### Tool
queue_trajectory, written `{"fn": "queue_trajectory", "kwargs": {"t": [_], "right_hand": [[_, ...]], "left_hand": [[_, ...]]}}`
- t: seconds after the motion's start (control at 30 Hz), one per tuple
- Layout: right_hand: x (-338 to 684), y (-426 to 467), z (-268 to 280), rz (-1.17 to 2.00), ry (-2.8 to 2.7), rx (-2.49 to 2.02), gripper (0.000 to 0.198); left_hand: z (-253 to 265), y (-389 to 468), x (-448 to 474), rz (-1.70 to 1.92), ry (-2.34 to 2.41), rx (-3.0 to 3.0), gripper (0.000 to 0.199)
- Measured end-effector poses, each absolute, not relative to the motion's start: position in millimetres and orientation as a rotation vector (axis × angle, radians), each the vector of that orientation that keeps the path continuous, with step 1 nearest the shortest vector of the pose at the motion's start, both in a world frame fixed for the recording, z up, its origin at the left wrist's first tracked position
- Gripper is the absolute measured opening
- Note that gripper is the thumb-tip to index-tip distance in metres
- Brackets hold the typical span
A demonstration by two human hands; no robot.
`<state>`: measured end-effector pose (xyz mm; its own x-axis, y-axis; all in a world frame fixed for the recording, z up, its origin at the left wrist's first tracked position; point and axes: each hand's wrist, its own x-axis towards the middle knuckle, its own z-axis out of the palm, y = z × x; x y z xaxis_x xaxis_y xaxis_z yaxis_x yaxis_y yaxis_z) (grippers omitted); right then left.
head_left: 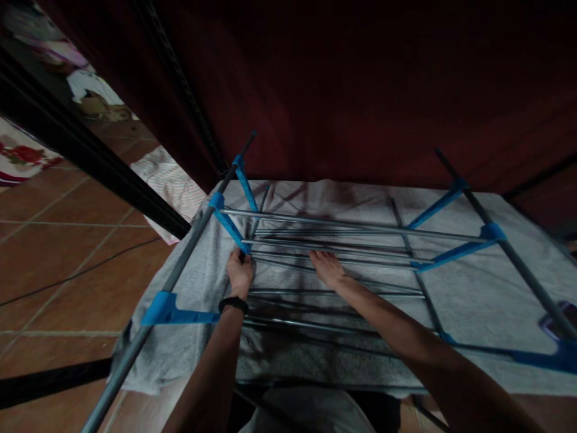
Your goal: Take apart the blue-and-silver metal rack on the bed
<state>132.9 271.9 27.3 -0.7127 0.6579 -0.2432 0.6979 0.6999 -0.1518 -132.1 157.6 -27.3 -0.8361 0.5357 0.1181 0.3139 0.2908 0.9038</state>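
Observation:
A rack of grey metal tubes with blue plastic brackets stands in front of me on a grey cloth (469, 288). My left hand (238, 270), with a dark band on its wrist, is closed at the lower end of a blue bracket (232, 228), where it meets the side tube. Part of that joint is hidden by the fingers. My right hand (329, 267) lies palm down over the thin crossbars (374, 260) in the middle of the rack, its fingers stretched out and touching them. A higher crossbar (351, 224) spans the two sides beyond both hands.
Dark red fabric (360, 108) hangs behind the rack. Long side poles rise at left (189, 246) and right (523, 264). A black post (90, 150) slants across the left, over a tiled floor (67, 252) with a thin cable. A purple-rimmed object (552, 325) lies at the right.

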Motion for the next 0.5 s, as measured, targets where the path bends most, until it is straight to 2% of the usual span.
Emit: {"fn": "queue_trajectory", "kwargs": {"t": [0.17, 0.5], "right_hand": [[138.1, 279.0, 25.1, -0.494, 2.788, 0.975, 0.031], [140.7, 282.2, 25.7, -0.568, 2.752, 0.965, 0.035]], "left_hand": [[-29.2, 163.2, -132.2, 1.535, 2.465, 0.72, 0.018], [-34.9, 163.5, -134.0, 1.612, 2.437, 0.613, 0.015]]}}
